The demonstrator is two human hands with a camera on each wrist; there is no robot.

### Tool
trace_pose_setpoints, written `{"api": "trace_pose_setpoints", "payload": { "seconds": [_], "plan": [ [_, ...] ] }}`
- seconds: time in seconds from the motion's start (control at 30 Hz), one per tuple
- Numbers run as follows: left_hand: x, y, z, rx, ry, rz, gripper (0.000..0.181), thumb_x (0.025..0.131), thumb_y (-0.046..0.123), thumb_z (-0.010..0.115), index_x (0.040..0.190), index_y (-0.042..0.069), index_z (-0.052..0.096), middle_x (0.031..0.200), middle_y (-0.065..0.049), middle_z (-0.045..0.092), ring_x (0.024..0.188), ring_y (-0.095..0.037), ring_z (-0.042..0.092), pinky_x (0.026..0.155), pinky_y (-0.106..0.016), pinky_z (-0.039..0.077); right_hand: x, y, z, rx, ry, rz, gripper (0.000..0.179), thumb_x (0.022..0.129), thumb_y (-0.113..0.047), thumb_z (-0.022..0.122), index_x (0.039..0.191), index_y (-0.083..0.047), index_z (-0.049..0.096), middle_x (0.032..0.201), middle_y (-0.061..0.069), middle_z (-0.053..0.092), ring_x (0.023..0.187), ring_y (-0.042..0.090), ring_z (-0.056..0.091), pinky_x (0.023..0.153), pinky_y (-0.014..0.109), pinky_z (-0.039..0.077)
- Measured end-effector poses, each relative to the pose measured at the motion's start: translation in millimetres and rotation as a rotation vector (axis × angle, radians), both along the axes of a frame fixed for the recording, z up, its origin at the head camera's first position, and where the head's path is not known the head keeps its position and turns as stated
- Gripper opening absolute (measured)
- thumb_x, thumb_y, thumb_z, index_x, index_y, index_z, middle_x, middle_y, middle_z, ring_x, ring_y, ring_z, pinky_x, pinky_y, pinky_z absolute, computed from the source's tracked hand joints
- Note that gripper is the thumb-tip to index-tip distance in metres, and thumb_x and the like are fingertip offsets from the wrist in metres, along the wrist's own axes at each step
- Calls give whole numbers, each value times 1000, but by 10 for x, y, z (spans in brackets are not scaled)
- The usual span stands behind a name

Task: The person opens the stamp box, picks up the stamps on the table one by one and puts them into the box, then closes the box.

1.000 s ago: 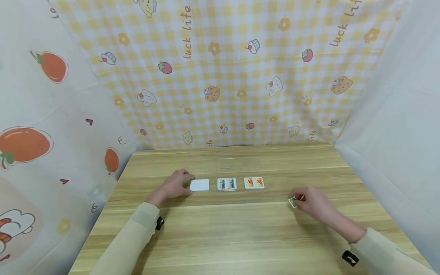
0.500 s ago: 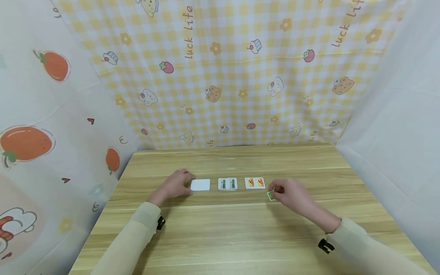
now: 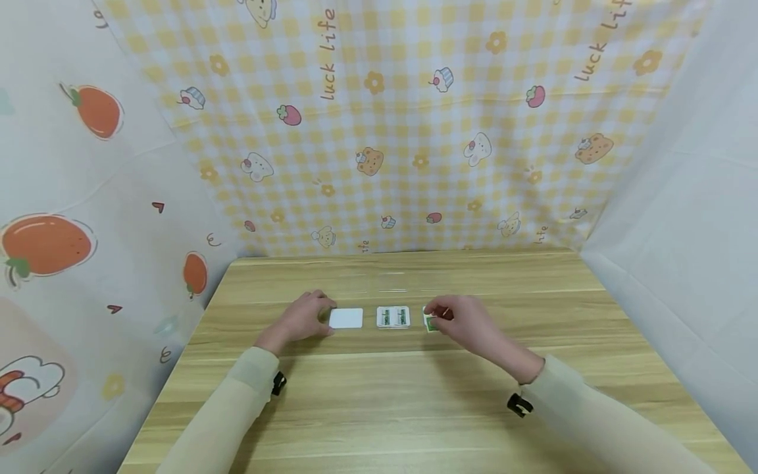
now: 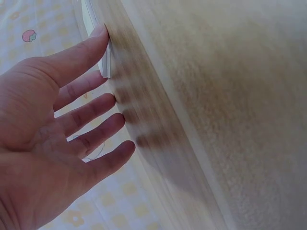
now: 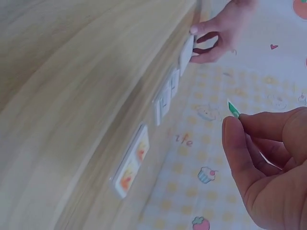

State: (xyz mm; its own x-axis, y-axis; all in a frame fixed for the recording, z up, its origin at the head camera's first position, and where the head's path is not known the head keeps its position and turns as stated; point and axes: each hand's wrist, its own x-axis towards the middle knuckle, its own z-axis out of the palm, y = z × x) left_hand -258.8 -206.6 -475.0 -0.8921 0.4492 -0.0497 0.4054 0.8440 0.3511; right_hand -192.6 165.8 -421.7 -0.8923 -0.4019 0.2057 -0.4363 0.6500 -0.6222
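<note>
My left hand (image 3: 301, 320) holds the left end of a blank white stack of cards (image 3: 347, 318) between thumb and index finger; the other fingers spread loosely beside it in the left wrist view. With thumb and fingertips, my right hand (image 3: 470, 324) pinches a small green card with a white border (image 5: 233, 109), raised over the table. From the head view, that hand and card cover most of a card with two orange pictures (image 5: 132, 163), which shows fully in the right wrist view. Between them lies a short stack with two green pictures (image 3: 393, 317).
The three card places form a row across a wood-grain table (image 3: 367, 401). Behind stands a yellow checked cloth (image 3: 403, 131), with white cloth walls on the left (image 3: 130, 164) and right. Thin clear strips (image 3: 392, 289) glint on the table behind the row.
My right hand has moved left with the green card, from the right side of the table to over the orange-picture card. The left hand has stayed at the white stack.
</note>
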Motion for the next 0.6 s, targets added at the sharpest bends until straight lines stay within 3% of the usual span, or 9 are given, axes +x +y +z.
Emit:
{"api": "trace_pose_setpoints", "payload": {
  "seconds": [0.2, 0.6],
  "plan": [
    [10, 17, 18, -3, -11, 3, 61, 82, 29, 86, 134, 8, 63, 134, -10, 55, 119, -31, 50, 97, -52, 45, -59, -171, 26, -15, 33, 20, 12, 89, -8, 77, 95, -17, 78, 84, -10, 69, 73, 6, 61, 66, 28, 51],
    [23, 34, 21, -17, -18, 19, 61, 82, 28, 86, 134, 8, 63, 133, -8, 55, 120, -31, 50, 97, -52, 45, -251, -609, 47, -100, -74, 28, 11, 91, -7, 73, 96, -17, 75, 83, -7, 66, 73, 12, 61, 61, 28, 52]
  ]
}}
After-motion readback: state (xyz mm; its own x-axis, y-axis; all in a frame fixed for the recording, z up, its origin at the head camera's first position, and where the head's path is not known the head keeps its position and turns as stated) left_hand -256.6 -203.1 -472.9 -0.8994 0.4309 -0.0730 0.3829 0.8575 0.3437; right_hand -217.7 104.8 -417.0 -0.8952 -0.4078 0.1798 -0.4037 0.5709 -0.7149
